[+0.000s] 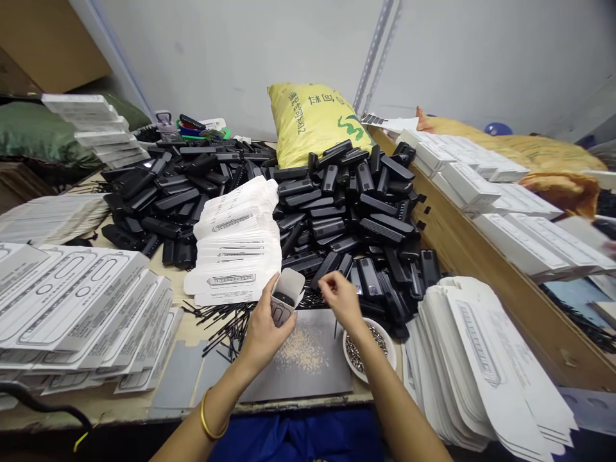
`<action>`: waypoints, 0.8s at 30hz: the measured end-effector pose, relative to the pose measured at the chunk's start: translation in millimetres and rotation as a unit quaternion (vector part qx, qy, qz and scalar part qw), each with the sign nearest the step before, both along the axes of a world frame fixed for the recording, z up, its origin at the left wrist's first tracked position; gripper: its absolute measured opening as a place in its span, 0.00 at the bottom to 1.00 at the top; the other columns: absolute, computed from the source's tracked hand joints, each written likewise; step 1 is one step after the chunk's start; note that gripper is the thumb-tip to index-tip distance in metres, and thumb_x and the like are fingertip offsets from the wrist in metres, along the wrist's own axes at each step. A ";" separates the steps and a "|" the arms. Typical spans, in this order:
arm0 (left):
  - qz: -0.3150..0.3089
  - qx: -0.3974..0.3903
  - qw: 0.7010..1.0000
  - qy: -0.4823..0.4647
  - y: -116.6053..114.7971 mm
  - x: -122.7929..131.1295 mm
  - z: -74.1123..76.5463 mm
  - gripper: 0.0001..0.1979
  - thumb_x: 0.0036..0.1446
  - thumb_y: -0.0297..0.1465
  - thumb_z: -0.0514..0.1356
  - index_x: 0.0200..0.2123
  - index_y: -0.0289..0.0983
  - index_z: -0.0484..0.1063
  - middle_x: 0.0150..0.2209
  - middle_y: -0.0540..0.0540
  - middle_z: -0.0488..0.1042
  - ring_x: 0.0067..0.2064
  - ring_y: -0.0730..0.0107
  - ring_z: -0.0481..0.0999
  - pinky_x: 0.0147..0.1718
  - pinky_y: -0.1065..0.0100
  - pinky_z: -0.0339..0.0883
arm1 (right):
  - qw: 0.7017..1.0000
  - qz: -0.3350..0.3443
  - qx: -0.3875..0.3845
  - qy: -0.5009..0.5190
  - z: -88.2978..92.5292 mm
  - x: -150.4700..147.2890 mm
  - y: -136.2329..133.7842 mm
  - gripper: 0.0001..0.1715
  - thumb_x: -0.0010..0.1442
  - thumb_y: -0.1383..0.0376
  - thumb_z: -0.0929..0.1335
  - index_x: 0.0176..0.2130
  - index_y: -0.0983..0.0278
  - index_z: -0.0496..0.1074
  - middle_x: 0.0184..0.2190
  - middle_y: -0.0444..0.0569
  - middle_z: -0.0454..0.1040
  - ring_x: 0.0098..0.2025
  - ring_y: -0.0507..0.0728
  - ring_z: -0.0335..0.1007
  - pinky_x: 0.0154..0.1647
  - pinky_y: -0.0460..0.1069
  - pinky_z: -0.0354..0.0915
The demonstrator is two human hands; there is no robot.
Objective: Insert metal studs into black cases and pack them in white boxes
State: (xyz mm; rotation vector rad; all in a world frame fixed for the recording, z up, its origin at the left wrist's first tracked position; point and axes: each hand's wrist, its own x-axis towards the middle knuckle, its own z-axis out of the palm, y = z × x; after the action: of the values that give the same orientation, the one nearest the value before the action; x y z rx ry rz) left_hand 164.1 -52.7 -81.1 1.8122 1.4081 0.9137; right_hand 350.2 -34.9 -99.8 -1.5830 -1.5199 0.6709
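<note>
My left hand (pixel 264 333) is closed around a small white carton (pixel 287 296), held upright with its top flap open and a black part showing inside. My right hand (pixel 339 300) hovers just right of the carton, over the edge of the black pile, fingers curled in a pinch; what they hold is too small to name. Both hands work above a grey mat (pixel 303 366) dusted with pale specks. A white bowl of small metal pieces (pixel 368 350) sits under my right wrist.
A big heap of black plastic parts (pixel 337 205) fills the table's middle. Stacks of flat white cartons (pixel 240 250) lie ahead, at left (pixel 77 308) and at right (pixel 481 359). Thin black sticks (pixel 221 321) are scattered by the mat. A yellow sack (pixel 312 122) stands behind. Closed white boxes (pixel 505 212) line the right.
</note>
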 end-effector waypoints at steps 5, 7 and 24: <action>-0.023 -0.017 0.999 -0.022 -3.8 7.9 -0.8 0.39 0.53 0.31 0.60 0.64 0.39 0.45 0.64 0.36 0.57 0.63 0.58 0.60 0.59 0.57 0.57 | 0.942 -0.067 0.117 0.309 45.3 -17.9 -25.5 0.16 0.59 0.63 0.68 0.46 0.58 0.61 0.31 0.41 0.72 0.29 0.51 0.71 0.33 0.49 0.69; -0.029 -0.013 0.999 -0.029 -4.7 6.7 -2.6 0.39 0.53 0.31 0.59 0.64 0.40 0.43 0.64 0.36 0.56 0.63 0.58 0.60 0.59 0.57 0.57 | 0.965 -0.035 0.126 0.225 49.9 -27.3 -31.4 0.08 0.59 0.64 0.67 0.41 0.59 0.67 0.32 0.43 0.72 0.33 0.52 0.71 0.37 0.48 0.67; -0.074 -0.034 0.986 -0.145 -10.3 6.8 -2.2 0.27 0.60 0.30 0.53 0.59 0.38 0.44 0.61 0.30 0.59 0.60 0.60 0.64 0.56 0.55 0.61 | 0.977 -0.043 0.179 0.107 9.1 -86.4 -41.3 0.08 0.63 0.61 0.63 0.36 0.60 0.70 0.40 0.50 0.69 0.45 0.59 0.66 0.46 0.55 0.64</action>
State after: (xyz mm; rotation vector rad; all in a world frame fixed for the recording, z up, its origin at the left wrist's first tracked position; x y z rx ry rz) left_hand 170.9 -63.1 -83.3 1.6328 1.0957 0.9919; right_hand 263.8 -76.2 -90.8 -1.2530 -1.3187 0.4693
